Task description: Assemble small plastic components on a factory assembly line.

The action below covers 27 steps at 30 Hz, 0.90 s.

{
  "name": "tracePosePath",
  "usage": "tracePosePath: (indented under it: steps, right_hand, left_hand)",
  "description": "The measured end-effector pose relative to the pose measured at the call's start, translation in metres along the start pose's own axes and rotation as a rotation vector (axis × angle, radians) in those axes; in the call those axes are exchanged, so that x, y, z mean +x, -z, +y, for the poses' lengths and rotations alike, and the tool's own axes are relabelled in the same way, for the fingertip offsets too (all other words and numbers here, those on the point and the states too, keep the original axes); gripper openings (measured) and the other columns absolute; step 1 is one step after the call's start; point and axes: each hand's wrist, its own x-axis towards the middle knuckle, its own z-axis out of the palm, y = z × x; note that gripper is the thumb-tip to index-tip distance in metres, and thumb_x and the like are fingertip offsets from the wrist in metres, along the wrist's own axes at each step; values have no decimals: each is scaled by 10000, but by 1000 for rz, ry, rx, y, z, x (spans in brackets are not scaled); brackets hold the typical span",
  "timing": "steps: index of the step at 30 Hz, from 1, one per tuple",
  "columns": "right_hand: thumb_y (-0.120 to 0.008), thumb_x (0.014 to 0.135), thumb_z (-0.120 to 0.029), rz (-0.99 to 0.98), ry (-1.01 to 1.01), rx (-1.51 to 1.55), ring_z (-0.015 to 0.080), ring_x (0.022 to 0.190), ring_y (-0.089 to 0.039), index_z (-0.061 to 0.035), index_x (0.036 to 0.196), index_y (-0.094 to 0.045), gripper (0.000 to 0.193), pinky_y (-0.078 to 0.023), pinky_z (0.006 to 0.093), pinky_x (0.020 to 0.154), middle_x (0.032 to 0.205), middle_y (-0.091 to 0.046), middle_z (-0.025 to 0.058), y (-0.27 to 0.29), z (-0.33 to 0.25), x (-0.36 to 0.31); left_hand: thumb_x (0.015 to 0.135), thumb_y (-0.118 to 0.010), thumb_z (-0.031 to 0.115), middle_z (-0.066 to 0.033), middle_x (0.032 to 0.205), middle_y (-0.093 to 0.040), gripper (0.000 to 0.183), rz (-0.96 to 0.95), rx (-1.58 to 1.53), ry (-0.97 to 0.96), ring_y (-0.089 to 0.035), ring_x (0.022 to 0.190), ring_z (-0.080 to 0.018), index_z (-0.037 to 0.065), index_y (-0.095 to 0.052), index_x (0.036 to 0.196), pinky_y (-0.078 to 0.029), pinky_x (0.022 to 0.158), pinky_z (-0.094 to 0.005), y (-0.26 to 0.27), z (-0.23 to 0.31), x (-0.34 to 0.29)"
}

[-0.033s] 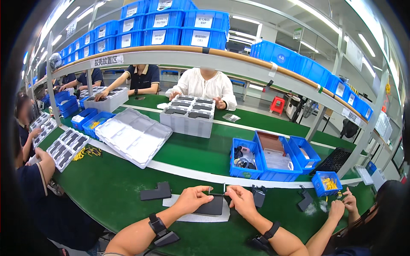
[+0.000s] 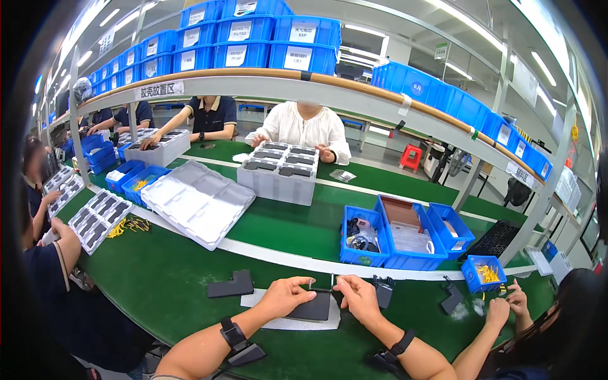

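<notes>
While my bare forearms (image 2: 196,352) slant inward from the lower edge, my left hand (image 2: 290,296) and right hand (image 2: 356,296) face each other, near but apart, over a flat black rectangular piece (image 2: 311,308). It lies on a white sheet (image 2: 310,325) on the green tabletop (image 2: 158,275), between my hands. My left index finger stretches above the thumb, a narrow gap between their tips, the thumb at the piece's far edge. My right fingers curl, tips gathered beside a thin, pale, upright strip (image 2: 333,280). I cannot tell whether either hand pinches something. A black wristband (image 2: 402,342) circles each wrist. Beyond my left hand, leftward, lies a black L-shaped piece (image 2: 230,285).
</notes>
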Motion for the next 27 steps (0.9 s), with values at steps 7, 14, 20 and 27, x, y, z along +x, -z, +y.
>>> tracePosePath:
  steps: [7, 14, 20, 27]
  right_hand:
    - [-621, 879, -144, 160, 206, -46, 51, 527, -522, 26, 991, -620, 203, -410, 197, 465, 759, -617, 40, 7, -18, -5]
    - [-533, 915, -90, 528, 643, 91, 32, 509, -468, 12, 1049, -580, 175, -344, 163, 434, 855, -597, 55, 63, -79, -12]
    - [-546, 927, -112, 734, 783, 124, 49, 501, -454, 22, 1024, -605, 176, -324, 182, 434, 770, -597, 56, 111, -121, -29]
    - [-550, 928, -84, 560, 654, 31, 78, 542, -457, 52, 1027, -606, 177, -344, 200, 475, 720, -597, 59, 68, -91, -14]
  left_hand:
    - [819, -686, 338, -86, 820, -708, 534, -42, 178, -93, -652, 728, -138, 94, -543, 1273, -500, 695, -283, -4, -17, 3]
    - [803, -676, 301, -105, 992, -690, 439, -29, 200, -192, -669, 731, -268, 10, -621, 1127, -514, 697, -327, -4, -30, 3]
    - [761, -695, 217, -116, 702, -679, 673, -22, 132, -239, -653, 645, -249, -12, -421, 1332, -506, 633, -325, -10, -31, 6]
    - [755, -674, 139, -99, 625, -649, 659, -31, 94, -240, -629, 618, -235, -83, -406, 1314, -503, 660, -316, -6, -31, 7]
